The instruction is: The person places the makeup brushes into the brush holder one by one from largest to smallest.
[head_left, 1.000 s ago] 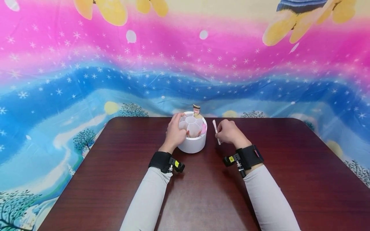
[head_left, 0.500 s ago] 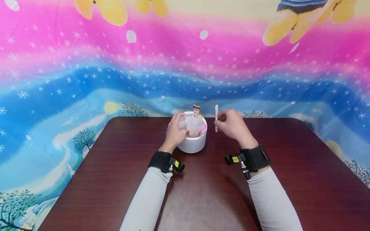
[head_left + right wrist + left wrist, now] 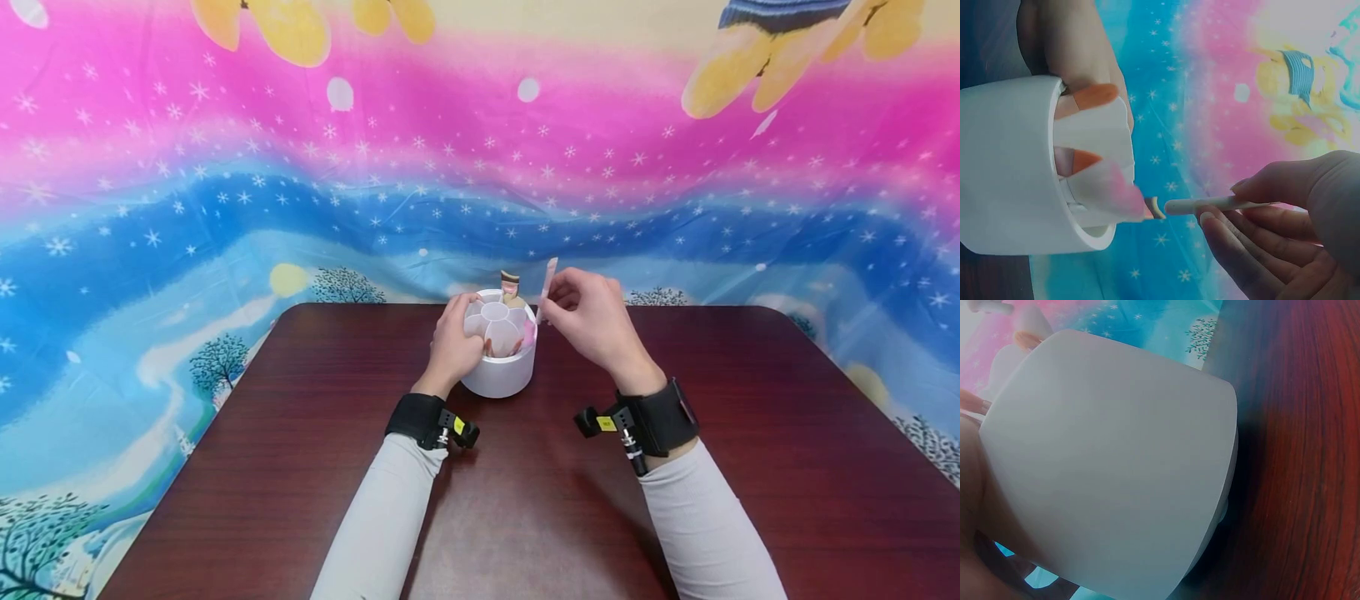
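A round white organizer (image 3: 498, 380) with petal-shaped compartments stands upright on the table. My left hand (image 3: 454, 342) grips its left rim, with the fingertips partly hidden. Between thumb and fingers, my right hand (image 3: 596, 315) pinches a slim pale pinkish stick (image 3: 551, 275), held just right of the organizer's rim in the head view. From the right wrist, the stick's rounded lower end (image 3: 1179, 207) points toward the organizer. Inside it show brush-like orange tips (image 3: 1096, 95), a blurred pink tuft (image 3: 1124, 195) and a taller brown-and-pink piece (image 3: 510, 285). White organizer wall (image 3: 1110, 456) fills most of the left wrist view.
The dark reddish-brown table (image 3: 495, 517) extends around the organizer on every side. Behind it hangs a colourful printed cloth (image 3: 450, 167). Both wrists wear black straps (image 3: 660, 417) with small cameras.
My right hand has lifted the stick off the table area, turned it more upright and moved it left to the organizer's right rim. My left hand and the organizer have stayed put.
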Tool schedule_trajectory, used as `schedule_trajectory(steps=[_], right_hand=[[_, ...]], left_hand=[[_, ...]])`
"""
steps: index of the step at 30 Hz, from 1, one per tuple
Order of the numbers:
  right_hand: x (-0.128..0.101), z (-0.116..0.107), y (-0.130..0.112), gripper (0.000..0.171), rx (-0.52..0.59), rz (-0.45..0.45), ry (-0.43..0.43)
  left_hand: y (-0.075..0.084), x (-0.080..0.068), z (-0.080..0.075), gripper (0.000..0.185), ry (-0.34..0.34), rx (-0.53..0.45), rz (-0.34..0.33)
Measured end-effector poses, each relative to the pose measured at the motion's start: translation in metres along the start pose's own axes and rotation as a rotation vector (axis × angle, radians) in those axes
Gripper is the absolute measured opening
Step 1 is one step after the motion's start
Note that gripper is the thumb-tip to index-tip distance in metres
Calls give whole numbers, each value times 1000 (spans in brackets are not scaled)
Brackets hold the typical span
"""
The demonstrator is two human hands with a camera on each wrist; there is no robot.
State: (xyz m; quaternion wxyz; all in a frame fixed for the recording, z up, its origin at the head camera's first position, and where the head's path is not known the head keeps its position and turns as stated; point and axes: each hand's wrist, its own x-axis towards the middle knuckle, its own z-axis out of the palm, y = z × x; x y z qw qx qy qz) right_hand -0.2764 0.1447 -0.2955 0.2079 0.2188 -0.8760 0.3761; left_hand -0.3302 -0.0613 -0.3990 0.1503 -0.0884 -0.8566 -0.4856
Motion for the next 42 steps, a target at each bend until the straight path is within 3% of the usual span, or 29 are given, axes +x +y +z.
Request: schedule_trajectory(steps=[16,29,42], right_hand=[[-3,17,-8,9,70,-31,-112],[-3,28,-9,5,55,-37,-178],[-3,19,-9,10,38,-30,-164]], left_hand=[[0,0,1,69,-4,-9,-8],[1,-1,-1,68,-16,-16,-6],[3,0,0,69,-9,-15,-5]])
